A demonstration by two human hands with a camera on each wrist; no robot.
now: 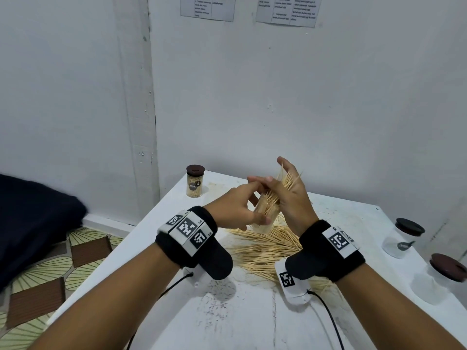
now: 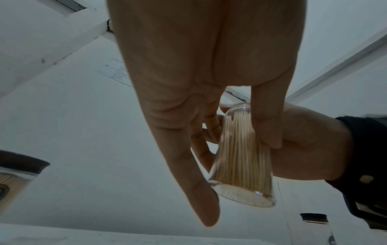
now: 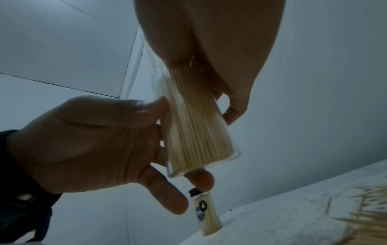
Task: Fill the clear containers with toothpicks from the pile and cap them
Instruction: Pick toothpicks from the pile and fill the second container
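The left hand (image 1: 235, 208) holds a clear container (image 1: 265, 215) above the desk (image 1: 252, 319), thumb on one side and fingers curled round the other. The container is uncapped, tilted with its mouth toward the far wall, and already packed with toothpicks; the left wrist view shows them standing close together inside the container (image 2: 240, 159), down to its clear base.

The right hand (image 1: 293, 195) sits at the container's mouth, grasping a loose bundle of toothpicks (image 1: 288, 181) against its palm and fingers. The bundle's lower ends reach into the opening while the upper ends fan out past the fingers. From the right wrist view, the right hand (image 3: 220, 49) covers the top of the container (image 3: 194, 129) and the left hand (image 3: 94, 140) grips its side.

Under both hands, the pile of toothpicks (image 1: 265, 251) lies spread across the middle of the desk.

At the far left corner of the desk stands a filled jar (image 1: 195, 181) with a dark cap and a label. Near the right edge stand two clear jars with dark caps on: one farther back (image 1: 404, 238), one nearer (image 1: 439, 279). Neither shows toothpicks inside.

Each wrist wears a black band with printed square markers, and a black cable trails from each. Printed sheets (image 1: 285, 8) are stuck on the white wall behind the desk.
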